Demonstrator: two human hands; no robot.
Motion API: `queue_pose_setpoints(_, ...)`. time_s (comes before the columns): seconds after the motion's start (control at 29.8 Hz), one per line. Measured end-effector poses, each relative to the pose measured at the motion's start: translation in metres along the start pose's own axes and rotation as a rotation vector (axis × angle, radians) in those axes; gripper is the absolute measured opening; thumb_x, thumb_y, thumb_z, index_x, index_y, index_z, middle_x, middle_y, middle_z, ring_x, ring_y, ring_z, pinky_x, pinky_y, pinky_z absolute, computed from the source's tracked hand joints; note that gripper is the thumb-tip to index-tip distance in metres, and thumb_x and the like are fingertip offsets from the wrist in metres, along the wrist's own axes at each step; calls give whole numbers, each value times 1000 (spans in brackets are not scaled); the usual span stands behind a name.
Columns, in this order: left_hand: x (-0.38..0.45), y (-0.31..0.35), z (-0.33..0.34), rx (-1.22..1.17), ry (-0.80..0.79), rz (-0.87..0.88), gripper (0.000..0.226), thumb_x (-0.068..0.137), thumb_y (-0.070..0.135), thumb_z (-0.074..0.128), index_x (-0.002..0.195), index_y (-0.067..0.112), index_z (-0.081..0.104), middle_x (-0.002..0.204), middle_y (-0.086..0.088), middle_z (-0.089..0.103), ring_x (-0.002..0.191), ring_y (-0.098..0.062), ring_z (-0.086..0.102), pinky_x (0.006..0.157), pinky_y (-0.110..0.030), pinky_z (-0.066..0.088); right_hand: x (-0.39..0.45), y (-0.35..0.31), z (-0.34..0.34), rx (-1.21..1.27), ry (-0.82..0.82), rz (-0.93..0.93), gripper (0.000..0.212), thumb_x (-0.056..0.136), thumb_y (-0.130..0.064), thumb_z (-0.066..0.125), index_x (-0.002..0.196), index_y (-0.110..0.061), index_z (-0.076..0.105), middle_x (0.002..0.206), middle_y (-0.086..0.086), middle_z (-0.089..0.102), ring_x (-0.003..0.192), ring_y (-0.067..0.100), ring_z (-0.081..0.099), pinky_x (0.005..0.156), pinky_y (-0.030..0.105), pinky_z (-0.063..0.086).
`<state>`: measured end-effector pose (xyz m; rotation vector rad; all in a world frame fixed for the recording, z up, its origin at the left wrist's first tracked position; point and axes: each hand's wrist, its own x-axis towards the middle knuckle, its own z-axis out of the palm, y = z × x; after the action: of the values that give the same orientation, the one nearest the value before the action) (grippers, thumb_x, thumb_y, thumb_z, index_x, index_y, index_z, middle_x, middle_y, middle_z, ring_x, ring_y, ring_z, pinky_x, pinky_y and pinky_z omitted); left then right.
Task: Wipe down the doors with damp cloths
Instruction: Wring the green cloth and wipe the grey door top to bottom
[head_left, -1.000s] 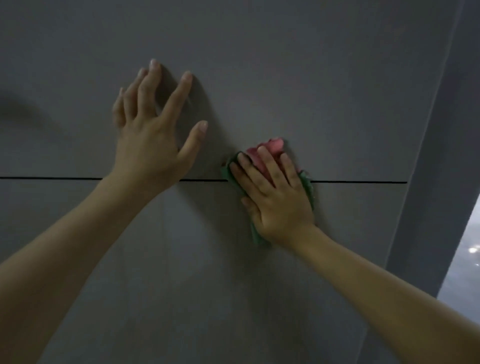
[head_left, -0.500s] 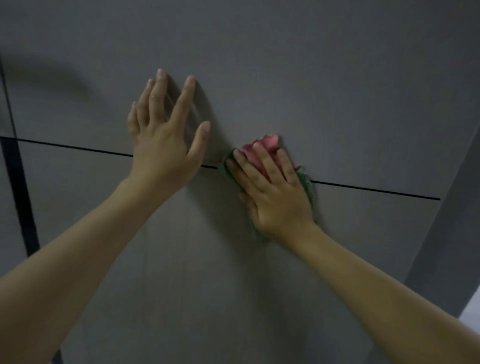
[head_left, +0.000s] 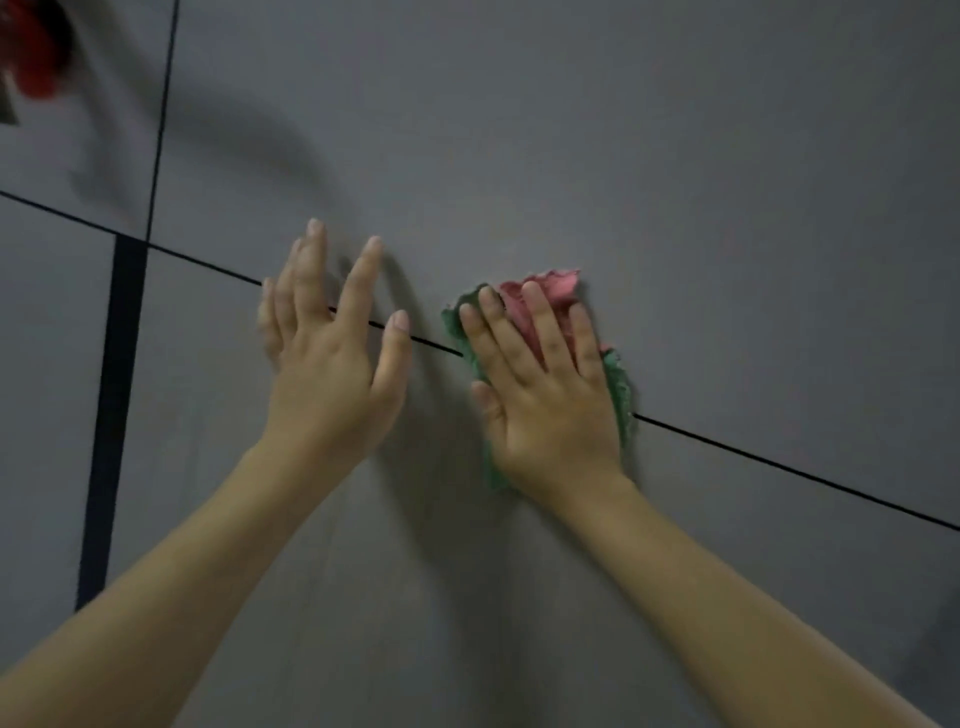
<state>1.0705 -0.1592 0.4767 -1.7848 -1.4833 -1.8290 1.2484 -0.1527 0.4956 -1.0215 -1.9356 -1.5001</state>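
Fingers first: on your right hand (head_left: 545, 395) they lie straight and slightly spread, flat on top of the cloth (head_left: 540, 296), pressing it against the door rather than curling round it; on your left hand (head_left: 332, 358) they are straight too, the long ones close together and the thumb held out, with the fingertips at the panel, though you cannot tell from this angle whether the palm bears on it. Your cloth sits bunched under the right palm, right on the thin dark seam (head_left: 779, 467) that runs slantwise across the view, with a green, nubbly edge showing at both sides of the hand and a pink, softer fold sticking out past the fingertips. By the look of it you are in the middle of the wiping, working along that seam; no wet streaks or dirt show on the dim surface, so how much is already done cannot be read, and the wide stretches above, below and to the right look like work still left. Beyond your hands the door panel (head_left: 675, 156) is flat, matte grey and smooth, without a handle in view. Farther left a broad dark vertical strip (head_left: 111, 415) separates it from the neighbouring panel (head_left: 47, 364), and at the far upper corner something red and blurred (head_left: 31, 47) hangs, too unclear to name.
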Motion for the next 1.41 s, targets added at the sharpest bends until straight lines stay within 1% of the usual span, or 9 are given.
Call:
queue_pose_setpoints(0.1,-5,-15,-2,0,5,-89,63,91,48,26,151,28,21,160,-9,-4,145,-18,-8,116,-39,-12,-8,26,-9,-20,-20,-8,52,95,-32,39,145,-20,34,152,-3,29,143,26,23,117,49,11)
queue_pose_setpoints(0.3,-5,-51,-2,-53,52,-87,65,89,53,19,150,29,24,159,-3,10,146,-17,2,115,-42,-14,47,20,-7,-131,74,255,56,97,-35,29,149,-15,23,156,4,21,144,32,17,116,50,9)
queue_pose_setpoints(0.54,-14,-74,-10,-220,115,-36,63,90,49,26,148,24,32,158,3,20,145,-6,10,116,-39,-12,64,-36,11,-131,-48,-234,53,98,-38,31,147,-17,31,154,1,26,143,29,20,115,52,17)
queue_pose_setpoints(0.64,-24,-91,-19,-270,142,-96,62,91,48,24,148,26,29,160,3,11,144,-3,0,116,-40,-13,61,-27,5,-150,-57,-279,53,97,-37,31,145,-17,32,152,2,29,142,28,24,113,52,23)
queue_pose_setpoints(0.84,-38,-137,-32,-238,216,-235,66,89,53,21,149,26,29,159,-2,9,143,-4,-3,114,-38,-17,121,-88,24,-109,27,-63,58,97,-39,26,150,-15,21,156,2,17,145,25,12,117,51,6)
queue_pose_setpoints(0.94,-40,-156,-34,-212,195,-305,70,87,56,18,150,25,24,159,-2,12,145,-12,2,113,-37,-19,115,-126,38,-152,-61,-272,57,98,-41,25,150,-18,23,156,1,18,145,27,13,117,49,10)
queue_pose_setpoints(1.07,-42,-168,-29,-153,135,-319,79,82,56,8,152,21,14,160,3,6,147,-10,1,113,-42,-19,103,-106,29,-205,-141,-544,54,97,-39,28,146,-18,31,153,3,26,143,29,22,114,49,20)
queue_pose_setpoints(1.28,-40,-178,-19,-269,245,-244,68,88,47,28,145,11,38,154,-7,29,143,-20,21,116,-44,6,182,-152,38,-165,-69,-198,57,97,-41,20,151,-21,14,157,-2,9,147,20,3,118,45,3)
queue_pose_setpoints(1.41,-45,-194,-14,-369,317,-178,60,89,38,34,143,13,39,151,-2,33,140,-15,24,114,-39,16,172,-185,55,-196,-117,-411,55,99,-40,21,151,-21,19,157,-1,14,147,24,6,118,47,10)
